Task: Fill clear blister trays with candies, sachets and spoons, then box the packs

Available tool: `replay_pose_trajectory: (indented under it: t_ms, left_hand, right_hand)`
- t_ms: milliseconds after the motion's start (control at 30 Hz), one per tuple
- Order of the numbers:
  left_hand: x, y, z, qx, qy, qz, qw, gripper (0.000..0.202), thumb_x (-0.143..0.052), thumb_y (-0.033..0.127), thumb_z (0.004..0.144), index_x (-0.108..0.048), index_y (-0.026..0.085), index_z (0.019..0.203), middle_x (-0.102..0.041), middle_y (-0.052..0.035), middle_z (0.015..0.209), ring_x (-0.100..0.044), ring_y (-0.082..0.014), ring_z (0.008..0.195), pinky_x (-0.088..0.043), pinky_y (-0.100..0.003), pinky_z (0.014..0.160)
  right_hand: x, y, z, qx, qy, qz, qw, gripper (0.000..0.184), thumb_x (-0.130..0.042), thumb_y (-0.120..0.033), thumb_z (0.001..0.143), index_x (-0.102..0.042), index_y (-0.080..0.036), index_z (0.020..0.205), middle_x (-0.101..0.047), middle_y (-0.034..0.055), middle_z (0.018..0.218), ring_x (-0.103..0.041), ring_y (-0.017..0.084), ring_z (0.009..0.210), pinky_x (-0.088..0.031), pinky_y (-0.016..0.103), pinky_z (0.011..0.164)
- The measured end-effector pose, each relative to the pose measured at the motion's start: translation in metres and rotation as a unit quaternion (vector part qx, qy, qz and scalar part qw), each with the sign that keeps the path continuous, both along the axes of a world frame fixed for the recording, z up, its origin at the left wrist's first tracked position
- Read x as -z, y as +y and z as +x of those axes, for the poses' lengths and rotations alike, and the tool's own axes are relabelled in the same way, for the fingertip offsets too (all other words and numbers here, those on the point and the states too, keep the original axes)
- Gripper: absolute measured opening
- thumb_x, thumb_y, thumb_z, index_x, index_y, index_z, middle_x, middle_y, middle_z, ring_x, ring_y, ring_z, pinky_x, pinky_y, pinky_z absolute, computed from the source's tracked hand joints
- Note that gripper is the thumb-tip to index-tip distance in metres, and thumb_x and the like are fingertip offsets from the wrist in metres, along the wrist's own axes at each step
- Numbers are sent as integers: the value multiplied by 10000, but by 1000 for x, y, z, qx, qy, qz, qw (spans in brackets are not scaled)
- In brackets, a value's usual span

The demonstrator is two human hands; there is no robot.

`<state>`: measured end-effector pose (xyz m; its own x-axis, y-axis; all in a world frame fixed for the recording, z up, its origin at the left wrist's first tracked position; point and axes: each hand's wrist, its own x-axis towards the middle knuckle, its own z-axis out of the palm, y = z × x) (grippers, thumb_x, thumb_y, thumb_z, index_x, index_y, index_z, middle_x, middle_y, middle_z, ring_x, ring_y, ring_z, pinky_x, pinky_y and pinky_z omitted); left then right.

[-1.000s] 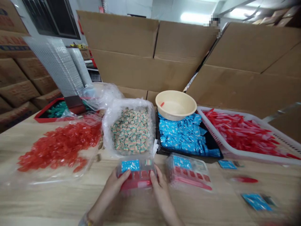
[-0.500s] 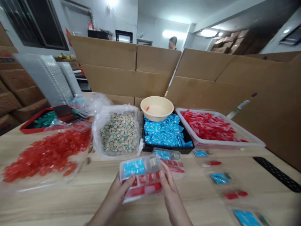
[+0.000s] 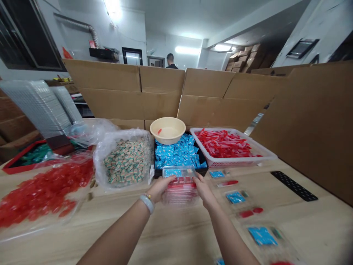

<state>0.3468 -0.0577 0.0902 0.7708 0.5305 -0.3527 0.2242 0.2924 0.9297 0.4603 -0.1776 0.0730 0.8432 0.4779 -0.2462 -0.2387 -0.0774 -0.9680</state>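
Note:
A stack of clear plastic trays (image 3: 180,193) is gripped from both sides, just in front of the blue packets. The top tray shows a blue packet and red pieces, and more red shows through the layers below. My left hand (image 3: 160,188) is closed on the stack's left side, with its thumb over the top edge. On the right side my right hand (image 3: 204,190) is closed against it, its fingers partly hidden. Behind the stack lies a black bin of blue packets (image 3: 176,151), with a cream bowl (image 3: 168,139) resting on it.
Left are loose red pieces (image 3: 46,184) and a lined container of small printed packets (image 3: 128,160). A white basket (image 3: 234,160) holds red and pink sticks. Partly filled trays (image 3: 237,197) line the right side, beside a black perforated strip (image 3: 293,186). Cardboard (image 3: 116,105) walls the back.
Both hands have moved forward, away from me. Before, they held a filled tray, with another lying behind it; now they hold a stack of trays. The view has shifted right.

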Motion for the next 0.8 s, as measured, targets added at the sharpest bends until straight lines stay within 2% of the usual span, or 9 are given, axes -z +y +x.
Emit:
replay_pose_trajectory:
  t_ms: [100, 200, 267, 367, 500, 667, 800]
  left_hand:
    - [2, 0, 11, 54, -7, -101, 993, 420, -588, 466, 645, -608, 100, 850, -666, -117, 804, -622, -229, 740, -476, -353, 691]
    - [1, -1, 20, 50, -15, -151, 987, 351, -631, 395, 634, -582, 129, 857, -666, -77, 784, -622, -195, 711, -474, -339, 697]
    - [0, -3, 21, 36, -19, -168, 985, 320, -663, 305, 614, -563, 150, 875, -665, -46, 767, -621, -177, 691, -474, -334, 703]
    - [-1, -5, 17, 38, -16, -191, 981, 283, -656, 247, 613, -566, 143, 860, -663, -42, 735, -622, -186, 681, -476, -342, 699]
    - [-3, -5, 11, 59, 8, -224, 973, 229, -634, 186, 616, -581, 126, 831, -663, -45, 692, -623, -187, 645, -479, -332, 684]
    - [0, -8, 10, 73, 62, -250, 964, 156, -606, 241, 651, -588, 132, 760, -646, -26, 596, -612, -182, 559, -489, -338, 635]
    - [-1, -13, 14, 67, 80, -245, 964, 177, -604, 304, 656, -584, 147, 735, -640, -17, 566, -614, -194, 556, -495, -343, 617]
  right_hand:
    - [10, -1, 13, -33, 35, 21, 999, 334, -492, -320, 700, -536, -199, 1008, -616, 52, 1002, -560, 213, 920, -445, 323, 741]
    - [8, -2, 24, -66, 60, 43, 995, 359, -491, -335, 711, -515, -204, 1044, -633, 50, 970, -592, 212, 862, -468, 343, 699]
    - [6, -3, 29, -85, 64, 58, 993, 373, -520, -303, 695, -509, -217, 1057, -631, 37, 985, -591, 198, 875, -463, 335, 730]
    - [5, -6, 27, -109, 56, 70, 990, 379, -541, -290, 688, -515, -231, 1062, -616, 23, 1027, -565, 185, 937, -440, 320, 786]
    - [4, -15, 17, -108, 49, 46, 992, 401, -525, -284, 710, -488, -254, 1108, -577, 11, 1099, -521, 182, 999, -404, 321, 827]
    - [2, -29, 13, -116, 66, -12, 991, 440, -524, -356, 734, -418, -323, 1160, -573, -1, 1095, -519, 188, 979, -362, 419, 831]
    - [6, -30, 14, -120, 52, -19, 991, 362, -444, -430, 776, -454, -292, 1111, -603, 10, 1023, -562, 174, 888, -401, 404, 774]
